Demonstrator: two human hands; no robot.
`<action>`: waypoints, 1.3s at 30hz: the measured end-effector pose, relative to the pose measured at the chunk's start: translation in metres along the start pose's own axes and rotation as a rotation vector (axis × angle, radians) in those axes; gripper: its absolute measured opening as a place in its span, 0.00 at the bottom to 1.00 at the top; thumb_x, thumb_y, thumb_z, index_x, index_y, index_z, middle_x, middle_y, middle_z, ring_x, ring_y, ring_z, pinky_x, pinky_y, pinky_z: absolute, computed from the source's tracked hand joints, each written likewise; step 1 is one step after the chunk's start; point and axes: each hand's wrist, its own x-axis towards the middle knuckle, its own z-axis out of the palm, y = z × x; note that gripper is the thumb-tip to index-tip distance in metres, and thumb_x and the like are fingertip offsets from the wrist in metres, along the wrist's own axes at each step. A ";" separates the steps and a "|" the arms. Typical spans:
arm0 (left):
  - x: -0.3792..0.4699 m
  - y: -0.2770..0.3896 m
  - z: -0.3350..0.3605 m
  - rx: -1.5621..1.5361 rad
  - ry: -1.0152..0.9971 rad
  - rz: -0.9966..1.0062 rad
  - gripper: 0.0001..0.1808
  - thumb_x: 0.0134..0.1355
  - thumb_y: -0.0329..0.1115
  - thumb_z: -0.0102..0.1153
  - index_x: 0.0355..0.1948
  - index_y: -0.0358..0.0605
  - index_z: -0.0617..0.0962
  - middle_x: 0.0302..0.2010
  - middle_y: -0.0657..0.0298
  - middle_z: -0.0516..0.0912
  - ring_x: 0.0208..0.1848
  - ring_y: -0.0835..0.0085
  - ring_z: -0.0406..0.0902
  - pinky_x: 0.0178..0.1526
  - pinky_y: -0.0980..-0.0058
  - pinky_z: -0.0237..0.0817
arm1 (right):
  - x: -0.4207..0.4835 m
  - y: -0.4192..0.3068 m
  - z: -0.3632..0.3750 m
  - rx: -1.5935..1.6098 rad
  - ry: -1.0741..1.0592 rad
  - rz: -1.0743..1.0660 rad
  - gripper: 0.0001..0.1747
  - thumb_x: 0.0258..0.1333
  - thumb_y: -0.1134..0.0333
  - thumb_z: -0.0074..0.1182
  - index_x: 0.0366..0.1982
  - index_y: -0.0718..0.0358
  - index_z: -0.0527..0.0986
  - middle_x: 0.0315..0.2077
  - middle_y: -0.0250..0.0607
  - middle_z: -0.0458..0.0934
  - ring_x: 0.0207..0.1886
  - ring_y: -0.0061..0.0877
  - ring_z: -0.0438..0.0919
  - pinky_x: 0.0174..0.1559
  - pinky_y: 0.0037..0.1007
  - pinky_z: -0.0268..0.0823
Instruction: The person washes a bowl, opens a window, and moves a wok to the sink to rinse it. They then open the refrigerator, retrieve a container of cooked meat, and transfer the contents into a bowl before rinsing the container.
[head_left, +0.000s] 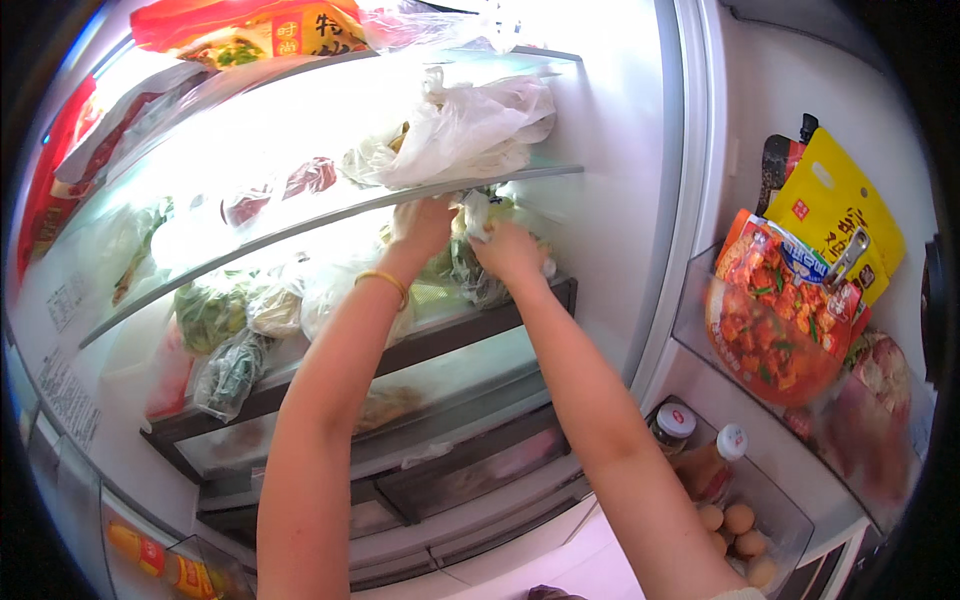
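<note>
Both my arms reach into an open refrigerator, below the front edge of a glass shelf (330, 229). My right hand (511, 253) pinches the bunched white top of a plastic bag (480, 281) at the right end of the compartment. Greenish contents show dimly through that bag. Just left of it is my left hand (424, 225), a gold-coloured bangle (384, 279) on its wrist. Its fingers point inward, and their tips are partly hidden, so I cannot tell whether they hold the bag.
Bagged leafy greens (211, 311) and a small dark-green bag (231, 373) lie at the left. Overhead sits a white plastic bag (457, 139). On the right door are a red food pouch (780, 315), a yellow pouch (840, 210), a white-capped jar (675, 421) and several eggs (739, 519).
</note>
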 end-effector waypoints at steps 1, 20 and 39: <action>0.014 -0.027 0.020 -0.001 -0.066 -0.062 0.25 0.59 0.43 0.54 0.57 0.49 0.72 0.58 0.47 0.70 0.61 0.50 0.64 0.61 0.57 0.55 | -0.002 -0.006 -0.002 0.000 -0.018 0.028 0.23 0.50 0.48 0.54 0.43 0.54 0.78 0.42 0.43 0.80 0.47 0.41 0.77 0.55 0.53 0.55; 0.031 -0.117 0.033 0.061 -0.205 -0.324 0.20 0.64 0.48 0.43 0.48 0.46 0.75 0.48 0.48 0.77 0.50 0.53 0.74 0.51 0.60 0.63 | -0.023 0.002 0.032 -0.207 0.333 0.005 0.20 0.52 0.59 0.50 0.48 0.53 0.73 0.37 0.41 0.77 0.45 0.35 0.74 0.50 0.48 0.53; 0.076 0.082 -0.104 0.579 0.013 0.300 0.21 0.54 0.51 0.60 0.48 0.62 0.80 0.53 0.61 0.73 0.53 0.60 0.71 0.46 0.60 0.69 | -0.020 -0.001 0.019 -0.006 0.165 0.120 0.18 0.56 0.53 0.48 0.43 0.54 0.75 0.44 0.40 0.77 0.54 0.36 0.69 0.54 0.51 0.51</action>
